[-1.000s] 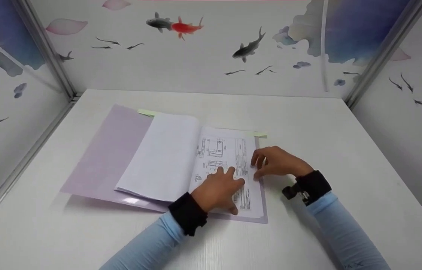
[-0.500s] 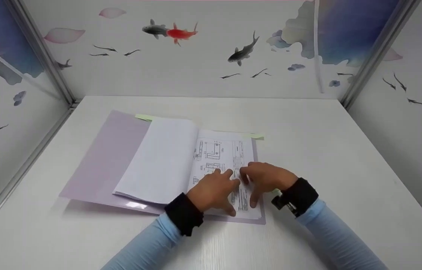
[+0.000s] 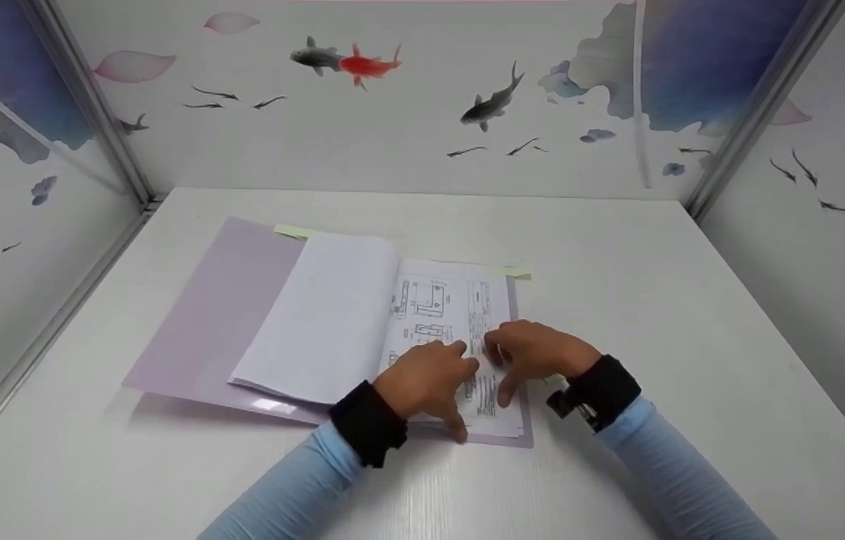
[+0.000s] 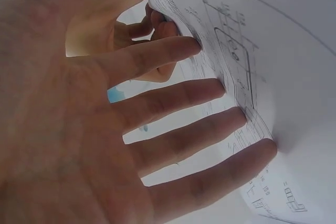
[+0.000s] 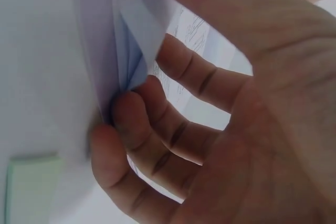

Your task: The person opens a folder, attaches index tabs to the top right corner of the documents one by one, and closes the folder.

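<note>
A purple folder (image 3: 212,315) lies spread on the white table, with a stack of white sheets (image 3: 325,307) turned over to its left side. On the right side a page with technical drawings (image 3: 459,281) faces up. My left hand (image 3: 426,379) rests on that page, fingers spread, their tips bending the paper in the left wrist view. To its right, my right hand (image 3: 538,352) pinches the page's right edge between thumb and curled fingers. In the right wrist view a paper corner (image 5: 139,19) bends up at the thumb, beside the folder's purple edge (image 5: 94,35).
Light green strips (image 3: 291,232) stick out at the top of the papers, another strip (image 3: 518,273) at the top right. White panels with painted fish (image 3: 370,66) and metal corner posts (image 3: 767,112) enclose the table on three sides.
My right hand has moved left and slightly down, from the page's edge onto its right margin. My left hand stays on the page, its thumb now lower, at the bottom edge.
</note>
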`<state>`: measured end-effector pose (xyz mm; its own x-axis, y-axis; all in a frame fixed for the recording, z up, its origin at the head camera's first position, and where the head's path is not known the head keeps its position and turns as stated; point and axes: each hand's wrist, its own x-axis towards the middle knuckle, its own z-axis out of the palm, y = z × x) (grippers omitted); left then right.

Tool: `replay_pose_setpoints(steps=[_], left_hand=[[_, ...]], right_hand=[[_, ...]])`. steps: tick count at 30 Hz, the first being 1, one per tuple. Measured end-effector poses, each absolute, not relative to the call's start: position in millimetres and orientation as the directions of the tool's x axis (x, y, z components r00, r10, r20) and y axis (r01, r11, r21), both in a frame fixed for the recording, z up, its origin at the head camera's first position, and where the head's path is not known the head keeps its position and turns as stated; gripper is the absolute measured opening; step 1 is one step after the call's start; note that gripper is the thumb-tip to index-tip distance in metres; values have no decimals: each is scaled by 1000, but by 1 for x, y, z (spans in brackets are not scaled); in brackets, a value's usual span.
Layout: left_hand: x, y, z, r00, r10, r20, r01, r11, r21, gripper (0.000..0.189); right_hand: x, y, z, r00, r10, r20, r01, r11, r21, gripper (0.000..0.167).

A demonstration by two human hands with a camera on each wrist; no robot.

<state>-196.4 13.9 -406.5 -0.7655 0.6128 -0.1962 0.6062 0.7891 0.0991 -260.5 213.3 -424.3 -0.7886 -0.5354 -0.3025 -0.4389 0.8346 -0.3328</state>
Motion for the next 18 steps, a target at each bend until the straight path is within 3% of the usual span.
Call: replay_pose_setpoints(steps=[6,13,18], left_hand=[[-196,10,-405,-759,619,-205,613,784,99,76],[-202,9,-402,-746,629,-220,596,777,201,30],[-205,11,-400,-729,646,-225,605,762,230,21]], right_hand=[[-265,213,-426,-791,-546,-277,-441,822,-360,44],[-267,221,-423,-762,-611,-217,-504,769,-394,45],[-268,229,-417,-751,-626,-211,-507,751,-423,41]])
